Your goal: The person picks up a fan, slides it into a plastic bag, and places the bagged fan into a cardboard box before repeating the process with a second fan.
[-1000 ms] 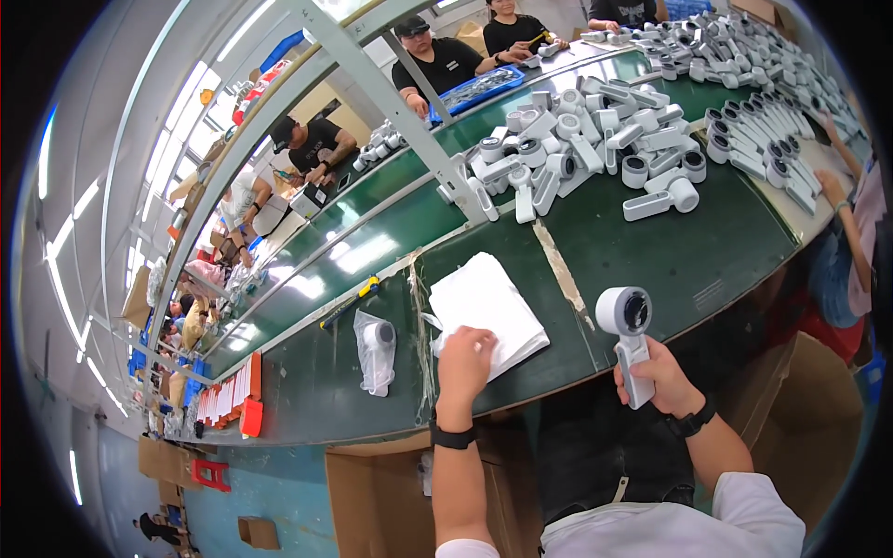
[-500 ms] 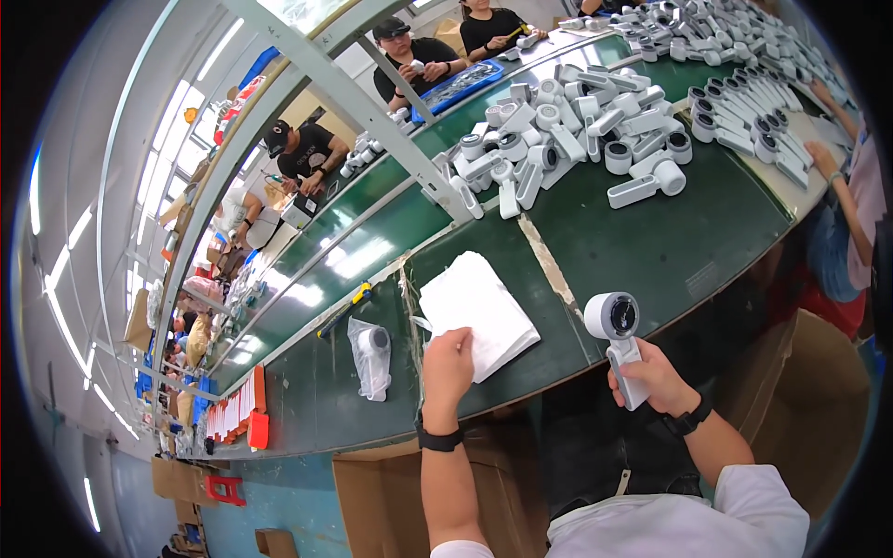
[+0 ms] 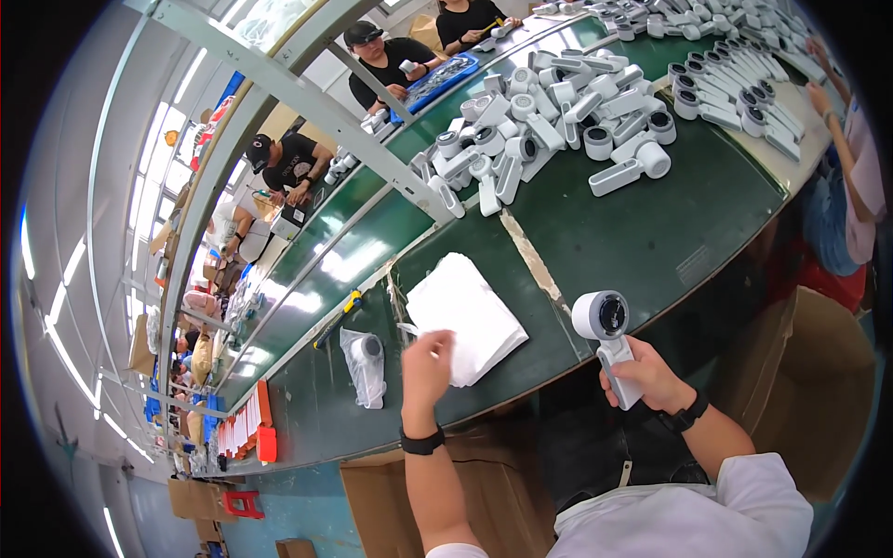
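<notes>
While right hand point(image 3: 646, 375) holds fan point(image 3: 587, 316), left hand point(image 3: 427, 372) by white stack point(image 3: 473, 305)

A yellow-and-black tool point(image 3: 351, 302) — probably a screwdriver, though small here — lies on the green bench point(image 3: 670, 219). A blue tray point(image 3: 438, 97) sits before a co-worker point(image 3: 383, 61) in black; a red stool point(image 3: 244, 504) stands on the floor point(image 3: 312, 502).

White handheld fan point(image 3: 612, 352) in the right grip point(image 3: 649, 377)
</notes>
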The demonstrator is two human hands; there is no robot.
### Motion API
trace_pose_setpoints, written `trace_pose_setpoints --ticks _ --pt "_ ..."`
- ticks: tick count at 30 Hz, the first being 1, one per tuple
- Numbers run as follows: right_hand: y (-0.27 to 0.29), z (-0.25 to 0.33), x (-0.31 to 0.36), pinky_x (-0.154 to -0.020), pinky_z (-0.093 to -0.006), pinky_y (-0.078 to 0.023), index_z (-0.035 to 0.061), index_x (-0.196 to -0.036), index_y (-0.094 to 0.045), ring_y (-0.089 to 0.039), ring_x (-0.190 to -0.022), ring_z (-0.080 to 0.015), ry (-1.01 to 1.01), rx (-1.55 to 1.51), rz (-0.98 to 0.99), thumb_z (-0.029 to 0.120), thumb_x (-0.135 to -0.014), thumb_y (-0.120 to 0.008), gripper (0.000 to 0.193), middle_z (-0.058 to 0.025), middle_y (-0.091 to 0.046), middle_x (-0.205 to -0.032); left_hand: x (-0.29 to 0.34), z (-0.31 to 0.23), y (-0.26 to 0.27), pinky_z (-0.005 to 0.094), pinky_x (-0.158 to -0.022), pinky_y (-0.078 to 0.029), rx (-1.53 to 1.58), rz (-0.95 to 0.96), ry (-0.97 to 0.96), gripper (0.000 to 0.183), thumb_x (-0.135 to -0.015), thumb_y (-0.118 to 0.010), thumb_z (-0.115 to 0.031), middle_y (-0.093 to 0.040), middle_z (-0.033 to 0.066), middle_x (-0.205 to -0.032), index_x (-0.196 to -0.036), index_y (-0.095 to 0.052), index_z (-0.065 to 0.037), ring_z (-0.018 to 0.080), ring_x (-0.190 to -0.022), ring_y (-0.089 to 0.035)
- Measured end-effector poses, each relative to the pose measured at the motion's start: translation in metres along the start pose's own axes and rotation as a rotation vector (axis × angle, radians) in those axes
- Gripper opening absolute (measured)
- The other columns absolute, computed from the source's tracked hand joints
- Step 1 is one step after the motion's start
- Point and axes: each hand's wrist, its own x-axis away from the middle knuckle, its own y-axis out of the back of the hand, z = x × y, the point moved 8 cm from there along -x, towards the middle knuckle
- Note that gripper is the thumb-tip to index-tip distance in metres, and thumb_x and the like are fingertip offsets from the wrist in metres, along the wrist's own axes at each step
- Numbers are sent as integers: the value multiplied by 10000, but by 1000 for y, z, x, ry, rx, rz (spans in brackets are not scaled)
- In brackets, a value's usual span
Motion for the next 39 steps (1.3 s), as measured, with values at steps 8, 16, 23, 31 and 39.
trace_pose_setpoints --ticks 8,16,23,31,39 --pt "-4 0 0 -548 -321 -518 27 -1105 -481 -622 -584 -206 -1 -28 31 106 -803 -628 345 -118 -619 -810 11 -7 -5 212 -625 -470 379 44 121 158 -902 -637 -79 -666 34 -812 -996 -665 45 76 -695 -590" --pt "-38 18 -15 -565 -291 -518 30 -1143 -475 -622 -633 -149 107 70 -27 46 -777 -726 444 -83 -622 -920 37 -35 -33 234 -657 -504 602 23 221 131 -898 -630 -39 -676 72 -816 -989 -655 52 114 -701 -622" --pt "-50 27 -46 -608 -255 -509 -7 -1172 -459 -588 -688 -104 527 519 -307 123 -717 -807 587 -59 -585 -979 59 -47 -58 304 -747 -556 931 11 231 154 -912 -587 2 -650 98 -955 -1061 -595 41 157 -805 -645" --pt "-47 17 -65 -531 -266 -500 -6 -1075 -465 -584 -591 -107 403 382 -366 38 -749 -698 403 -55 -601 -805 64 -24 -67 329 -758 -520 1461 -174 557 142 -926 -500 -6 -617 79 -971 -1040 -584 8 183 -848 -606" --pt "-52 22 -54 -542 -260 -507 5 -1053 -473 -595 -617 -108 338 283 -369 26 -762 -694 366 -58 -609 -822 66 -38 -49 227 -673 -426 998 -324 341 96 -933 -598 -99 -590 10 -867 -992 -592 -23 86 -768 -541"
